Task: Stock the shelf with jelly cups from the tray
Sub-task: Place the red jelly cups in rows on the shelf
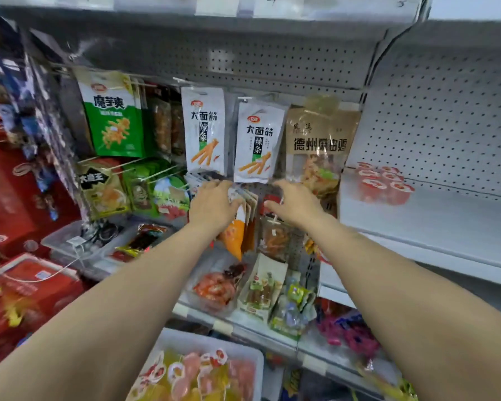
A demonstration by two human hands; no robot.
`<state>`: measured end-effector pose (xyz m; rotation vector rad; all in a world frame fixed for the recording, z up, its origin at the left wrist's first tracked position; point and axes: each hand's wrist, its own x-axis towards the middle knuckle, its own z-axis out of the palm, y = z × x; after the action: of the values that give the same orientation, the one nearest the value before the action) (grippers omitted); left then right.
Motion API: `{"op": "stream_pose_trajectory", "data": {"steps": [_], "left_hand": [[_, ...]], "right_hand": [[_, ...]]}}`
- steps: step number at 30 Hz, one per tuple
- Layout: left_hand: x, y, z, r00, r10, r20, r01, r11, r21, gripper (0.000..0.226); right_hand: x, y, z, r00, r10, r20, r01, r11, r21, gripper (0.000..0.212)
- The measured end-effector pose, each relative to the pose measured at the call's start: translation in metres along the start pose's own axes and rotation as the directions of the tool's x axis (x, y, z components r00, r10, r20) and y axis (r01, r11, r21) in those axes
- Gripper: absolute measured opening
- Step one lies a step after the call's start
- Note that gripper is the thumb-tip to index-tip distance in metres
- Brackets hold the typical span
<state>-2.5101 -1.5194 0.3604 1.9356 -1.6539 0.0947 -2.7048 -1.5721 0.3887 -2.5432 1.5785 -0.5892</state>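
Here both hands reached among hanging snack packets: the left hand (211, 202) lay with fingers loosely spread against a bunch of packets (245, 204), and the right hand (294, 202) was relaxed and held nothing, its fingers extended beside them. The jelly cups (203, 374) sat in the tray (255, 360) well below both hands, near the bottom edge. A few red cups (383, 183) already stood on the shelf (434, 224), off to the right of the right hand.
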Motion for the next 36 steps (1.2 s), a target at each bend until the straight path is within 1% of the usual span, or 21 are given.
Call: {"op": "stream_pose_trajectory", "data": {"steps": [3, 6, 8, 10, 13, 16, 19, 21, 25, 27, 29, 32, 34, 36], "left_hand": [[-0.024, -0.036, 0.016, 0.998, -0.032, 0.048, 0.031, 0.999, 0.019, 0.050], [-0.058, -0.075, 0.045, 0.983, -0.102, 0.154, 0.096, 0.994, 0.047, 0.053], [-0.083, -0.100, 0.070, 0.967, -0.144, 0.209, 0.135, 0.989, 0.056, 0.052], [-0.109, -0.120, 0.091, 0.940, -0.219, 0.261, 0.211, 0.976, 0.057, 0.052], [-0.148, -0.145, 0.121, 0.866, -0.366, 0.341, 0.384, 0.923, 0.018, 0.055], [-0.190, -0.166, 0.152, 0.781, -0.463, 0.420, 0.502, 0.865, 0.021, 0.052], [-0.230, -0.183, 0.183, 0.646, -0.572, 0.506, 0.621, 0.779, 0.088, 0.059], [-0.253, -0.194, 0.204, 0.577, -0.627, 0.523, 0.683, 0.722, 0.112, 0.060], [-0.288, -0.212, 0.245, 0.450, -0.695, 0.560, 0.765, 0.624, 0.159, 0.057], [-0.299, -0.222, 0.266, 0.412, -0.713, 0.568, 0.778, 0.600, 0.189, 0.056], [-0.305, -0.232, 0.287, 0.404, -0.719, 0.566, 0.773, 0.599, 0.210, 0.057], [-0.307, -0.241, 0.312, 0.421, -0.719, 0.553, 0.759, 0.613, 0.220, 0.059], [-0.306, -0.243, 0.325, 0.433, -0.719, 0.544, 0.745, 0.625, 0.232, 0.061], [-0.305, -0.242, 0.334, 0.416, -0.736, 0.534, 0.737, 0.617, 0.276, 0.062]], "right_hand": [[-0.009, -0.013, 0.042, 0.997, -0.022, 0.071, 0.022, 1.000, 0.009, 0.060], [-0.021, -0.019, 0.093, 0.982, -0.016, 0.186, 0.009, 0.999, 0.040, 0.060], [-0.028, -0.019, 0.130, 0.961, -0.017, 0.277, 0.004, 0.999, 0.048, 0.061], [-0.035, -0.018, 0.166, 0.931, -0.034, 0.364, 0.012, 0.998, 0.061, 0.055], [-0.051, -0.016, 0.220, 0.880, -0.041, 0.474, -0.005, 0.995, 0.095, 0.049], [-0.070, -0.010, 0.274, 0.813, -0.057, 0.580, -0.036, 0.988, 0.149, 0.047], [-0.091, -0.004, 0.326, 0.709, -0.038, 0.704, -0.077, 0.988, 0.130, 0.055], [-0.106, -0.001, 0.361, 0.643, -0.032, 0.766, -0.107, 0.986, 0.131, 0.056], [-0.138, 0.007, 0.425, 0.544, 0.005, 0.839, -0.209, 0.969, 0.129, 0.045], [-0.149, 0.011, 0.454, 0.534, 0.016, 0.845, -0.257, 0.956, 0.145, 0.045], [-0.154, 0.014, 0.477, 0.541, 0.019, 0.841, -0.297, 0.940, 0.170, 0.048], [-0.157, 0.019, 0.500, 0.522, 0.013, 0.853, -0.341, 0.920, 0.195, 0.051], [-0.161, 0.022, 0.510, 0.525, 0.007, 0.851, -0.354, 0.911, 0.211, 0.048], [-0.165, 0.025, 0.519, 0.530, 0.017, 0.848, -0.388, 0.894, 0.225, 0.046]]}}
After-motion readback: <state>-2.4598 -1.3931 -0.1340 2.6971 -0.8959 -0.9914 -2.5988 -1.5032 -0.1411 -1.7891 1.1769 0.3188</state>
